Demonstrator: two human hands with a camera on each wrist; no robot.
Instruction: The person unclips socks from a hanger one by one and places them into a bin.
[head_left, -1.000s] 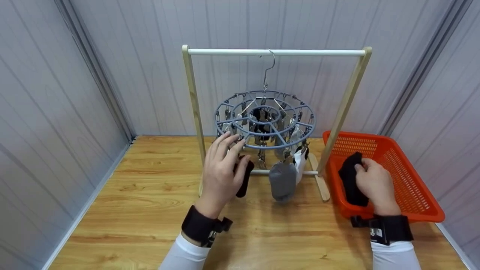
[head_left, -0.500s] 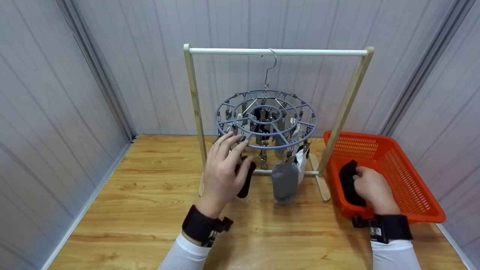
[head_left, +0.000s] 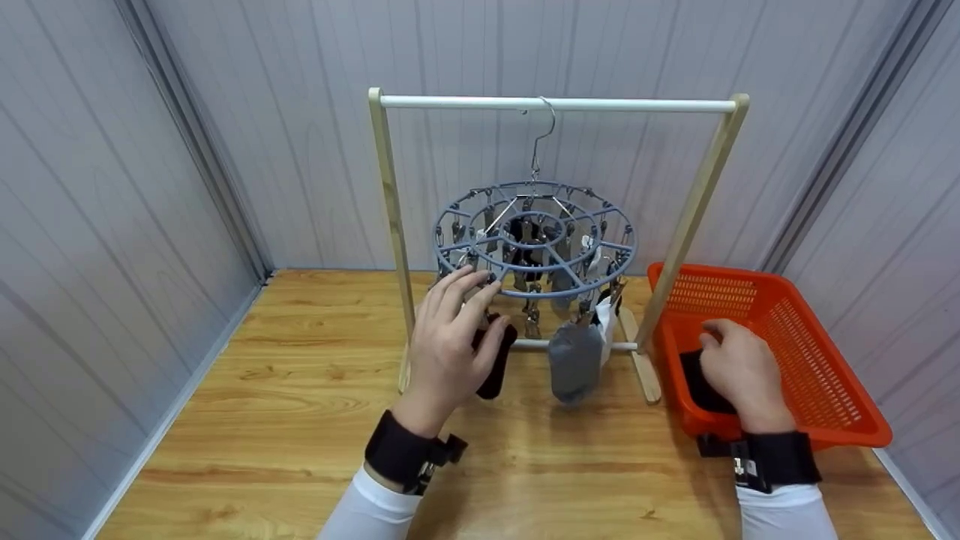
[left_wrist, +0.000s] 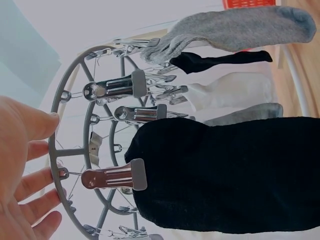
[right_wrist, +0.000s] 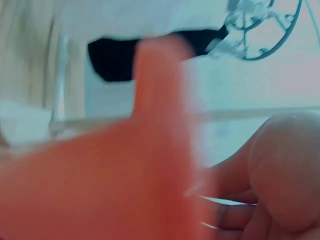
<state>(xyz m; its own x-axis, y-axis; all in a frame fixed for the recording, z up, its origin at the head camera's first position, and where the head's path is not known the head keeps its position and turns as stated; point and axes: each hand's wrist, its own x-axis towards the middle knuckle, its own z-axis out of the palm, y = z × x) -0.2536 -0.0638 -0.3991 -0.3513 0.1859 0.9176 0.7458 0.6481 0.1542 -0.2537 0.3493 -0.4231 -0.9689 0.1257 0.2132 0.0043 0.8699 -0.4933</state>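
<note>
My left hand [head_left: 450, 341] has its fingers spread, fingertips right at the rim of a round blue-grey clip hanger [head_left: 566, 289]. In the left wrist view, a black sock [left_wrist: 225, 175] hangs from a clip [left_wrist: 115, 175] close to that hand. My right hand [head_left: 742, 371] is over the orange basket [head_left: 832, 360], thumb and index finger apart, nothing visible between them. Beneath it a black sock [head_left: 701, 382] lies inside, partly hidden by the hand. In the right wrist view, the basket's blurred orange wall [right_wrist: 100, 185] covers much of the right hand [right_wrist: 285, 175].
The hanger hooks over the white bar [head_left: 637, 105] of a wooden-legged rack [head_left: 694, 217]. Also clipped to it are a grey sock [head_left: 576, 364], a white sock [head_left: 606, 319] and several others. The basket stands by the rack's right leg, on a wood-grain surface [head_left: 300, 360].
My right hand has lowered the black sock into the basket and let go of it. The hanger has shifted slightly right in the head view; my left hand stays at its rim.
</note>
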